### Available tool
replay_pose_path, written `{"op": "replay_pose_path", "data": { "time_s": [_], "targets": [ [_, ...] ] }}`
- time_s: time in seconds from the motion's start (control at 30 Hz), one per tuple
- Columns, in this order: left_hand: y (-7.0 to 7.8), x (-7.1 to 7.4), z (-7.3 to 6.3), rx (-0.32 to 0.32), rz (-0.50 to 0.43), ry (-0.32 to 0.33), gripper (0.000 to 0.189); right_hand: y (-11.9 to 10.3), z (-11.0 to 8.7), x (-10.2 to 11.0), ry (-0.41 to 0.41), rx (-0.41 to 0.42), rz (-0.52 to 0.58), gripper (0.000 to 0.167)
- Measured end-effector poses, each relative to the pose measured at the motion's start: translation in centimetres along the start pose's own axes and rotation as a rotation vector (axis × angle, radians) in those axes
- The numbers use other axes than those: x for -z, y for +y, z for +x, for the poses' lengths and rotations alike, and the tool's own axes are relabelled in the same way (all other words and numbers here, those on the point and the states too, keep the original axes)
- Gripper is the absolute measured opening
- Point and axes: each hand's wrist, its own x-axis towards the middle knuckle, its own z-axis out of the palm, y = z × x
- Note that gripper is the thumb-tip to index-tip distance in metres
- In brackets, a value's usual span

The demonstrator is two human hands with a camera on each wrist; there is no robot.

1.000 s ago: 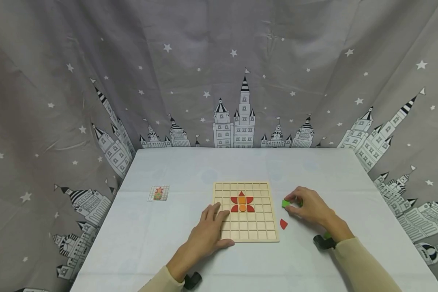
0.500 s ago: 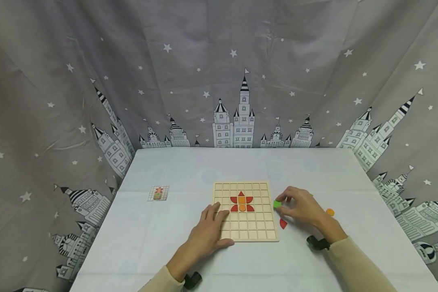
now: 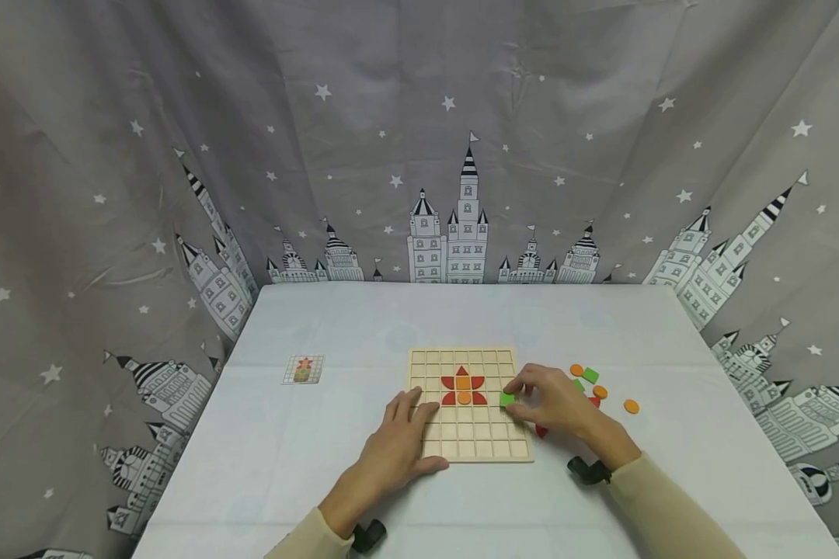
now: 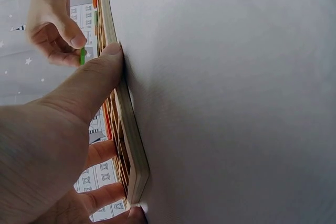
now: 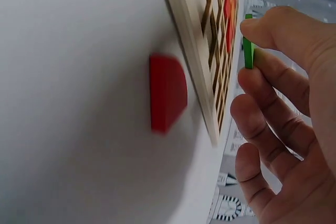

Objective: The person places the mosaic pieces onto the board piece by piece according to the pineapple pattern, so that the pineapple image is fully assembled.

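- We see a thin green square tile [image 3: 506,399] over the right-hand part of the board; the wrist views show it raised clear of the grid.
- The right hand [image 3: 552,396] holds that tile in a narrow pinch between thumb and fingers.
- Below it we have a pale wooden square grid board [image 3: 461,452], set with a red triangle [image 3: 462,371], an orange square [image 3: 463,383], an orange disc [image 3: 464,398] and red curved pieces [image 3: 448,399] on either side.
- The left hand [image 3: 400,446] rests on the board's left side, fingers spread, thumb against the near edge.
- Just beside the board's right edge we find a loose red quarter-round piece [image 5: 168,93]; farther right lie loose orange discs [image 3: 632,406] and loose green squares [image 3: 590,375].
- Well left of the board lies a small printed grid card [image 3: 303,370] with a red, orange and green figure.
- All of this sits on a white cloth-covered surface [image 3: 252,466], lightly creased, with faint bluish round patches.
- Around its back and sides we see grey fabric [image 3: 566,78], softly folded, printed with white stars [image 3: 396,181] and black-and-white castles [image 3: 468,225].
- Beige sleeves [image 3: 671,505] reach in from the near side.
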Motion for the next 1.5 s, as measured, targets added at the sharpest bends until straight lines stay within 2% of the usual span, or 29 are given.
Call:
{"op": "replay_pose_path", "data": {
  "time_s": [0.13,0.47,0.6,0.87,1.5],
  "targets": [
    [0.0,0.1,0.0,-0.001,-0.003,0.000,0.093,-0.9,0.4,-0.6,-0.030,-0.002,-0.001,0.026],
    [-0.1,0.0,0.1,-0.008,0.000,0.002,0.094,-2.6,1.1,-2.1,-0.058,0.070,0.026,0.023],
    [0.0,0.0,0.1,-0.004,-0.006,-0.002,0.094,-3.0,1.4,-2.7,-0.053,0.117,0.021,0.018],
    [0.0,0.0,0.1,-0.003,0.007,-0.003,0.095,-3.7,1.6,-3.4,-0.055,0.158,-0.014,0.010],
    [-0.2,-0.1,0.0,-0.007,0.013,-0.002,0.094,-4.3,1.9,-4.0,-0.020,0.228,-0.042,0.009]
  ]
}}
